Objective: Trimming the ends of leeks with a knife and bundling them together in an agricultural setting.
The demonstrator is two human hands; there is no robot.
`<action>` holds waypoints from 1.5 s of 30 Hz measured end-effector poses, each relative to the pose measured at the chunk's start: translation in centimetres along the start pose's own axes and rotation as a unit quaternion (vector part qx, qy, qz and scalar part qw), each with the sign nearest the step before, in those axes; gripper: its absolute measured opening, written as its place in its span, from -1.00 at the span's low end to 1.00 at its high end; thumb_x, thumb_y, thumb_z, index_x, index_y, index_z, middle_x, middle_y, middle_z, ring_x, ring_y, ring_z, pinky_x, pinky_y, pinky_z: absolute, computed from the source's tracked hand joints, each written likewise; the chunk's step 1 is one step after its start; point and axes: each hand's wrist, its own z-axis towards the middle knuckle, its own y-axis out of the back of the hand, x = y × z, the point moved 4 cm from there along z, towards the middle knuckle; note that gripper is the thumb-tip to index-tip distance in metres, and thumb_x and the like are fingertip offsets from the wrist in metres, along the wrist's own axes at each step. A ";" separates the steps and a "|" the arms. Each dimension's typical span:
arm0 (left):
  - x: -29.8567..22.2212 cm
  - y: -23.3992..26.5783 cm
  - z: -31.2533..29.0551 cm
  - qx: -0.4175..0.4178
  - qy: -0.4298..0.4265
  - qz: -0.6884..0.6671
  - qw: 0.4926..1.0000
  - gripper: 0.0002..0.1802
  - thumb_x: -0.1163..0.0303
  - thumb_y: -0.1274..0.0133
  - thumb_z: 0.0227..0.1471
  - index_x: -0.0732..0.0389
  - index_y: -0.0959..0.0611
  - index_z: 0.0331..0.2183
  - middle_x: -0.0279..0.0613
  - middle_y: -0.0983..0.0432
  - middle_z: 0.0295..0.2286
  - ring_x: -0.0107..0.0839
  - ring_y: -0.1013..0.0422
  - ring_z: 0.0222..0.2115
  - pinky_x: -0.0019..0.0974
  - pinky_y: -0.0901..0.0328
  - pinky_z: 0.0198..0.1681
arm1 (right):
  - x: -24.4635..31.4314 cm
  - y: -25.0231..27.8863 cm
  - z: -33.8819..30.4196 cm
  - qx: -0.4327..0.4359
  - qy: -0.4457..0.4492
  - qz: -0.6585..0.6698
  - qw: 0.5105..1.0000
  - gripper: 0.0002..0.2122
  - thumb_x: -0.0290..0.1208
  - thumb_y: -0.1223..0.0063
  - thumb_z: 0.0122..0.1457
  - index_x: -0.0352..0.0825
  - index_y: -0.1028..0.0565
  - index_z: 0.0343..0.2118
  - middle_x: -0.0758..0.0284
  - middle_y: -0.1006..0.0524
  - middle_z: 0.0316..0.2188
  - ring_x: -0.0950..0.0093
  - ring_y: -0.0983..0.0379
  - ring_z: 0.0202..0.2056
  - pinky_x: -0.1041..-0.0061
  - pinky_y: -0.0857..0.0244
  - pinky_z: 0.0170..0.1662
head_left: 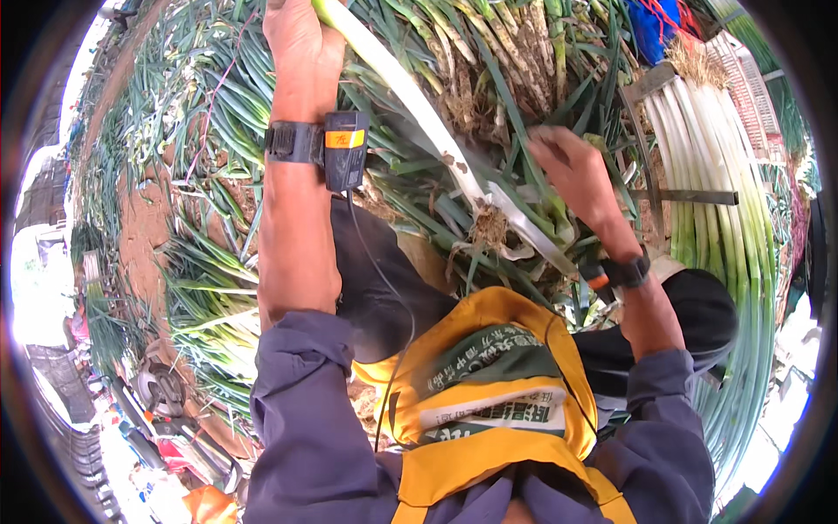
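My left hand is closed around a long scallion near the top edge. The scallion's white shaft slants down to the right and ends in muddy roots above my lap. To the right, my right hand is apart from the shaft, fingers curled in and blurred by motion; what they hold, if anything, cannot be made out. A whitish peeled layer hangs beside the roots and reaches toward my right wrist. Beyond the hands lies a heap of unpeeled scallions with soil on their roots.
A bundle of clean white-stemmed scallions lies at the right against a metal bar frame. Behind it are a reddish crate and a blue bag. More scallions cover the ground at left. A yellow apron covers my front.
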 end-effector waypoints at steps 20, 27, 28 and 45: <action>1.9 4.1 3.2 -0.072 -0.031 0.077 0.994 -0.68 0.69 -0.07 0.10 0.16 -0.44 -0.13 -0.08 -0.48 -0.29 -0.22 -0.43 -0.37 -0.11 -0.38 -0.27 | 5.1 -8.1 4.0 -0.124 0.268 -0.304 0.906 -0.81 -0.61 -0.11 -0.02 -0.31 -0.42 -0.31 0.23 -0.45 -0.38 0.25 -0.51 -0.30 0.28 -0.43 -0.36; 2.2 4.3 3.5 -0.083 0.000 0.052 0.995 -0.59 0.79 -0.03 0.05 0.15 -0.41 -0.11 -0.07 -0.40 -0.32 -0.20 -0.39 -0.41 -0.11 -0.38 -0.30 | 4.2 -8.0 5.0 -0.080 0.272 -0.339 0.897 -0.79 -0.63 -0.10 -0.05 -0.31 -0.41 -0.31 0.23 -0.43 -0.38 0.29 -0.51 -0.30 0.31 -0.46 -0.37; 2.2 4.0 3.5 -0.089 -0.005 0.048 0.995 -0.62 0.79 -0.01 0.06 0.18 -0.42 -0.12 -0.07 -0.40 -0.32 -0.20 -0.39 -0.39 -0.11 -0.38 -0.28 | 3.9 -7.9 4.1 -0.060 0.304 -0.341 0.887 -0.80 -0.63 -0.10 -0.05 -0.31 -0.41 -0.33 0.23 -0.44 -0.37 0.30 -0.51 -0.30 0.33 -0.45 -0.38; -2.4 3.9 2.7 -0.016 -0.099 0.009 0.995 -0.77 0.44 -0.08 0.21 0.18 -0.41 -0.14 -0.06 -0.49 -0.33 -0.30 -0.41 -0.43 -0.19 -0.41 -0.35 | -4.4 1.3 -2.5 -0.164 0.077 -0.256 0.949 -0.80 -0.41 -0.15 0.17 -0.35 -0.56 -0.17 0.13 -0.59 -0.28 0.07 -0.55 -0.25 0.21 -0.46 -0.18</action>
